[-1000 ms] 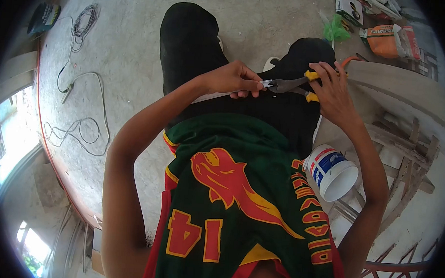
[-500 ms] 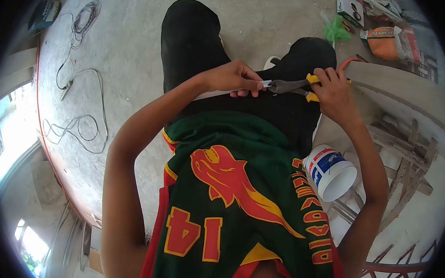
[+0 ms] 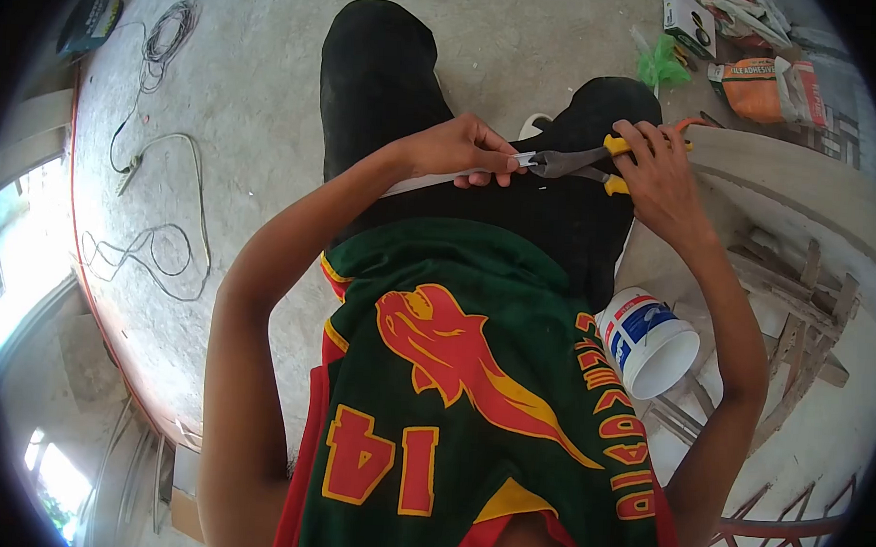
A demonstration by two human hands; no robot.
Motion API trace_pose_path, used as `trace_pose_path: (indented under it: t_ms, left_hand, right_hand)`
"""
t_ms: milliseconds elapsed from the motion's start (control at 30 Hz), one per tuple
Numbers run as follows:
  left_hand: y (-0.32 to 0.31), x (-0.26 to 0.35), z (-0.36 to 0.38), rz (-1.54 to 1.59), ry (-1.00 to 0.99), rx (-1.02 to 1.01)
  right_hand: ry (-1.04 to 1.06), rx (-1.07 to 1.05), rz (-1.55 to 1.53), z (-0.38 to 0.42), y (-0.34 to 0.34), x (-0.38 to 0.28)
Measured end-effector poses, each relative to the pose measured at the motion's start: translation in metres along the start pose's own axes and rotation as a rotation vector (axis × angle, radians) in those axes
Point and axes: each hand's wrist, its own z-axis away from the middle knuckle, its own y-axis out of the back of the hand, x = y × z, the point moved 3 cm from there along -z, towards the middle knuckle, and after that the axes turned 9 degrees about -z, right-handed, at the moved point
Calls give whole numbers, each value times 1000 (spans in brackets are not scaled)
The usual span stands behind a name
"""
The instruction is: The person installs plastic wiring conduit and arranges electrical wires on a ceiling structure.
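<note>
While pliers [image 3: 570,163] (yellow-handled) bite, flat white cable [image 3: 432,181] bends.

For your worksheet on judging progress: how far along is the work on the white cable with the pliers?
Done: the left hand has the white cable pinched, its end presented. In hand: the right hand holds yellow-handled pliers, their nose at that end. Left: no cut-off piece or bared wire shows, so the end looks unfinished.

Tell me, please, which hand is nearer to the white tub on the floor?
Right. The right hand, on the pliers, is above the tub; the left hand is farther over.
</note>
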Motion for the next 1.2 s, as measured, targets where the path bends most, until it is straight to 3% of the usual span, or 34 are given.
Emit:
trace_pose_path:
  t_ms: [1200]
  left_hand:
    - [2, 2, 0, -32, -12, -8]
  right_hand:
    - [-36, -76, -30, -8, 1, 0]
